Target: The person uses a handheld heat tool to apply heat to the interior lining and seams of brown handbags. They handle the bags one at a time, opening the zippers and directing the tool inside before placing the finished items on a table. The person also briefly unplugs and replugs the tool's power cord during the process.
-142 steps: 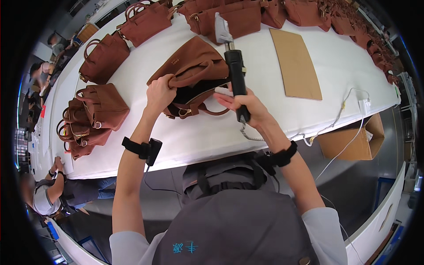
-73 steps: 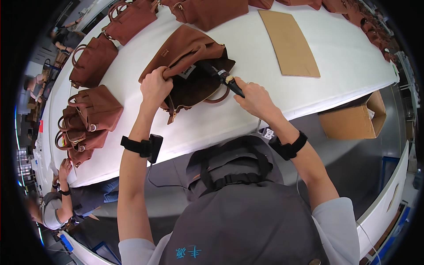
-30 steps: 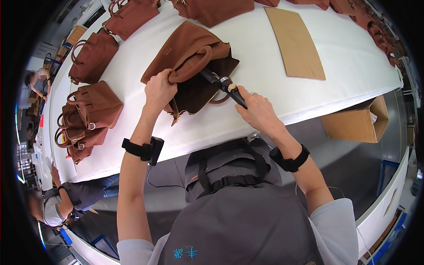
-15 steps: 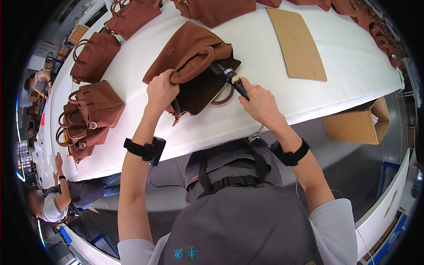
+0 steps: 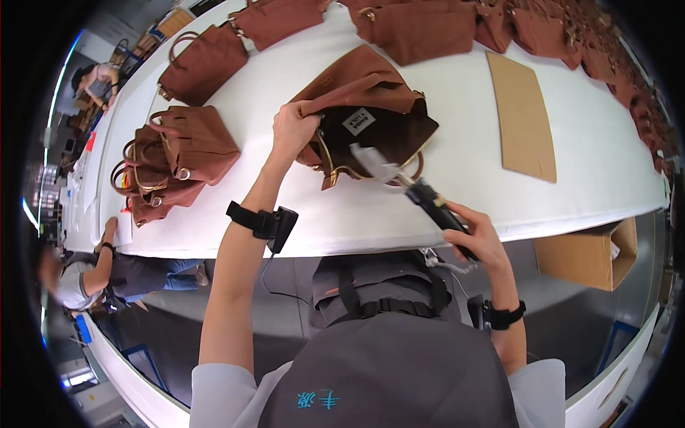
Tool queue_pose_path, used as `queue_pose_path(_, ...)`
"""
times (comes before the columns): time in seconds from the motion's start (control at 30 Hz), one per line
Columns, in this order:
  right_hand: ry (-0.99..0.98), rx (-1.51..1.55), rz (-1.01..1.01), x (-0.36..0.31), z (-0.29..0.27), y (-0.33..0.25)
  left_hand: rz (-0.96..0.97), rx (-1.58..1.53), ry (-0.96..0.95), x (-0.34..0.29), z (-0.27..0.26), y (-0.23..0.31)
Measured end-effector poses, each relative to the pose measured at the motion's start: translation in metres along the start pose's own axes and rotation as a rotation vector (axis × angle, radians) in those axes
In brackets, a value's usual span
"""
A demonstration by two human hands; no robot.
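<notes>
Tool [image 5: 428, 200] is pulled toward 5 o'clock; tag [image 5: 359, 121] in bag [image 5: 391, 120] is bared. Bag is gripped at 9 o'clock by left hand [image 5: 295, 131], tool by right hand [image 5: 477, 234], fingers closed.

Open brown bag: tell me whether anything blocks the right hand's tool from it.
Nothing visible does: the tool in the right hand overlaps the open mouth of the bag in this view, and the left hand grips its left end.
</notes>
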State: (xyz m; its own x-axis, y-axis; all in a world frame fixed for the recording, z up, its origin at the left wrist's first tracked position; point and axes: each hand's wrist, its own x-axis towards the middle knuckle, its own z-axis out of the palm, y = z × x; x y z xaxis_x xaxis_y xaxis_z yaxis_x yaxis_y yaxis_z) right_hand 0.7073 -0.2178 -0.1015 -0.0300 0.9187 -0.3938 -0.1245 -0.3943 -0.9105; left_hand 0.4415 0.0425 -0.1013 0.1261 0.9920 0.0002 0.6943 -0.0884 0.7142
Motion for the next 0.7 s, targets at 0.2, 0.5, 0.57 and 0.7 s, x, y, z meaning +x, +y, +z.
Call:
queue_pose_path(0.2,0.3,0.448,-0.243,-0.033,-0.046,0.014,-0.255,-0.863,0.198,0.051,-0.096,-0.06)
queue_pose_path(0.5,0.61,0.518,-0.358,-0.057,-0.088,0.019,-0.621,-1.115,0.249,0.095,-0.178,-0.274)
queue_pose_path(0.57,0.761,0.472,-0.438,-0.075,-0.113,0.026,-0.611,-1.12,0.333,0.099,-0.16,-0.25)
queue_pose_path(0.7,1.033,0.413,-0.542,-0.118,-0.159,0.031,-0.568,-1.039,0.426,0.079,-0.148,-0.215)
